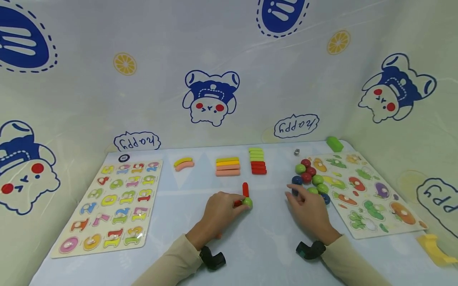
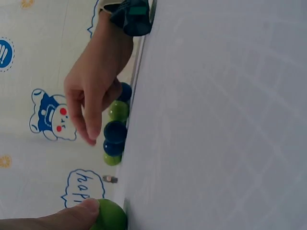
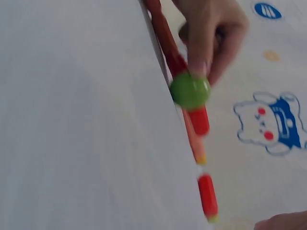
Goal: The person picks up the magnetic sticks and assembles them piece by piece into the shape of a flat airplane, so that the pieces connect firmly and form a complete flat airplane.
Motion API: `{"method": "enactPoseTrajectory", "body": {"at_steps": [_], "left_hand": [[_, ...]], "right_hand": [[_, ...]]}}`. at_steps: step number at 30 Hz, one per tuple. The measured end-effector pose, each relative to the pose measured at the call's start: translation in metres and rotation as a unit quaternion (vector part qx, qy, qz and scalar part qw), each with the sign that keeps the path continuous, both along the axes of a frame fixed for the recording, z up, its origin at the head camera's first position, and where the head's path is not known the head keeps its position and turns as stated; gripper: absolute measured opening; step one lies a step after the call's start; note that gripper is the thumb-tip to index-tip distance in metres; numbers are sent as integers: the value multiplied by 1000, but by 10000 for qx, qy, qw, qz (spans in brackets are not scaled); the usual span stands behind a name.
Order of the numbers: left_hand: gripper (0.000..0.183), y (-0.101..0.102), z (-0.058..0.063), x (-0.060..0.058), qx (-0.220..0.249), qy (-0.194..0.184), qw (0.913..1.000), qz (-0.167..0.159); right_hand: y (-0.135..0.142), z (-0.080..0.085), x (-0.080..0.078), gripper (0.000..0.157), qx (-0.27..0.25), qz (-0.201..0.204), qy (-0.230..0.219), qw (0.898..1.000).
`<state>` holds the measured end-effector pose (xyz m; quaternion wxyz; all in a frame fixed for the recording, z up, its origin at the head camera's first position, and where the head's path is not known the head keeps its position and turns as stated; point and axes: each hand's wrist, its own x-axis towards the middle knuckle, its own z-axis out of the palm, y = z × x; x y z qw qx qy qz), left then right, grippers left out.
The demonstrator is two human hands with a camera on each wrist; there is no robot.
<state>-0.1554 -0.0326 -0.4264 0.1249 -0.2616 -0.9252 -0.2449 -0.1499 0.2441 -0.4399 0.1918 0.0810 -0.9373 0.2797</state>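
My left hand (image 1: 220, 210) pinches a glossy green ball (image 1: 247, 203) at the middle of the table, its thumb (image 2: 72, 216) against the ball's side. A red stick (image 1: 245, 189) lies just beyond the ball. Another red stick (image 1: 237, 203) is partly covered by the left fingers, and an orange-pink piece peeks out below that wrist. My right hand (image 1: 309, 208) hovers beside the cluster of balls with loosely bent fingers and nothing between them. Nearest to it are a blue ball (image 1: 297, 180) and a green ball (image 1: 313, 191); another dark blue ball is partly hidden by its fingers.
A number puzzle board (image 1: 107, 206) lies left, a vegetable puzzle board (image 1: 372, 234) right. Along the back are yellow and pink sticks (image 1: 227, 167), green and red sticks (image 1: 257, 161) and two curved pieces (image 1: 184, 164). A green block (image 1: 334, 144) and yellow piece (image 1: 434, 249) sit right.
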Motion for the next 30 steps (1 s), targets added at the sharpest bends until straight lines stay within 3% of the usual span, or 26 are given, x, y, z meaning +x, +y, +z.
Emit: {"method": "enactPoseTrajectory", "body": {"at_steps": [3,8,16,23,26,30], "left_hand": [[30,-1,0,1,21,-3,10000,34],[31,-2,0,3,96,-33,9999,25],[29,-3,0,4,61,-49,10000,-35],[27,-1,0,4,89,-14,9999,-61],[27,0,0,3,109,-38,9999,-44],[27,0,0,3,91,-104,9999,1]], "right_hand": [[12,1,-1,29,146,-419,158,9989],[20,1,-3,35,125,-658,-200,9976],[20,4,-3,48,270,-706,-850,9935],[15,9,0,46,574,-701,-897,9918],[8,11,0,46,379,-562,-935,9933],[-13,17,-3,46,-143,-323,-1344,9903]]}}
